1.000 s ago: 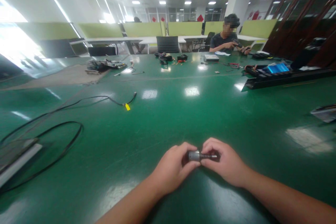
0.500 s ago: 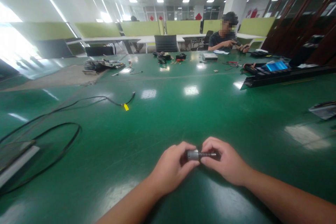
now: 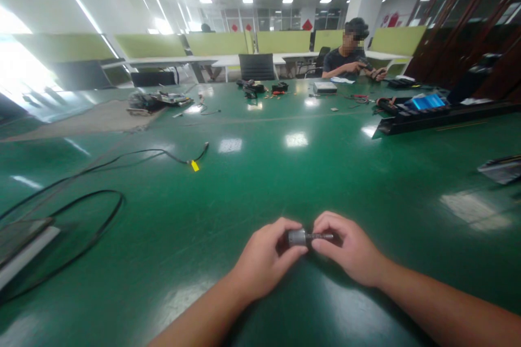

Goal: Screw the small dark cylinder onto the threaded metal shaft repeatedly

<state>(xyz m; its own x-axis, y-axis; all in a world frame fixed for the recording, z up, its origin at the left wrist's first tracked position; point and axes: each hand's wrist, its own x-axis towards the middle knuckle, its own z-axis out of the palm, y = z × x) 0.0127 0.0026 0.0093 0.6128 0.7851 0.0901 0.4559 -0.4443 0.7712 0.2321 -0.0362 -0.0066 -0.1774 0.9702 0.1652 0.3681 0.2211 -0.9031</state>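
Note:
A small metal cylinder with a thin dark, ridged shaft pointing right is between my hands, low over the green table. My left hand grips the cylinder between thumb and fingers. My right hand is curled around the shaft, its thumb and fingers near the place where shaft and cylinder meet. The shaft's light tip shows inside the curl of my right hand.
A black cable with a yellow tag lies at left. A flat device sits at the left edge. Black rails lie at right. Across the table a person handles a dark object.
The metal cylinder and my left hand have shifted very slightly left. My right hand has barely moved, its thumb slightly off the shaft's near end.

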